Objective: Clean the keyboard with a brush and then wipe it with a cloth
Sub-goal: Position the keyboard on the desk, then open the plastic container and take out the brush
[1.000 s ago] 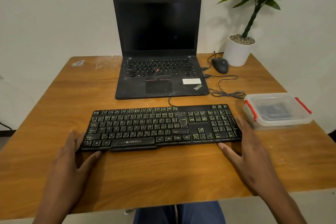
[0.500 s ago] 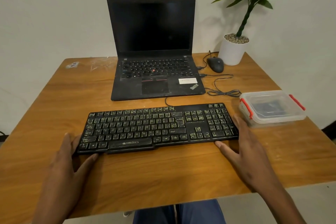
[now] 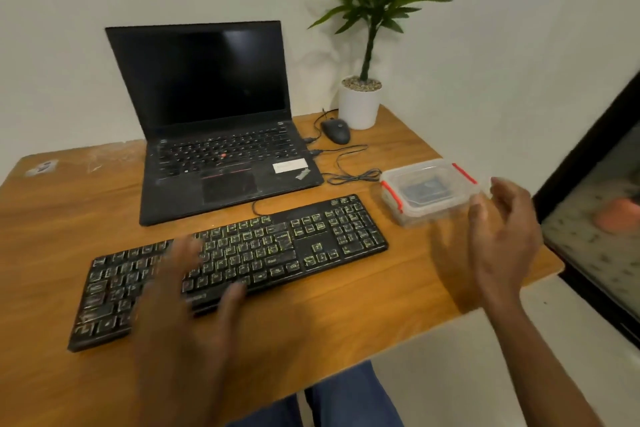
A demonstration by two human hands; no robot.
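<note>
A black keyboard point(image 3: 277, 253) with pale green key legends lies on the wooden table point(image 3: 346, 315), dusty on its keys. My left hand point(image 3: 187, 308) is blurred, raised over the keyboard's left half with fingers spread, holding nothing. My right hand point(image 3: 502, 229) is open in the air at the table's right edge, just to the right of a clear lidded plastic box point(image 3: 427, 192) with red clips. Something dark lies inside the box; I cannot tell what it is. No brush or cloth shows in the open.
A black laptop point(image 3: 214, 135) stands open behind the keyboard. A black mouse point(image 3: 336, 131) with a coiled cable and a white potted plant point(image 3: 358, 104) sit at the back right. A dark-framed glass panel point(image 3: 595, 218) is off the table's right side.
Both hands have let go of the keyboard's ends. The left hand lifted over the keys, the right hand moved right toward the plastic box. My view swung to the right.
</note>
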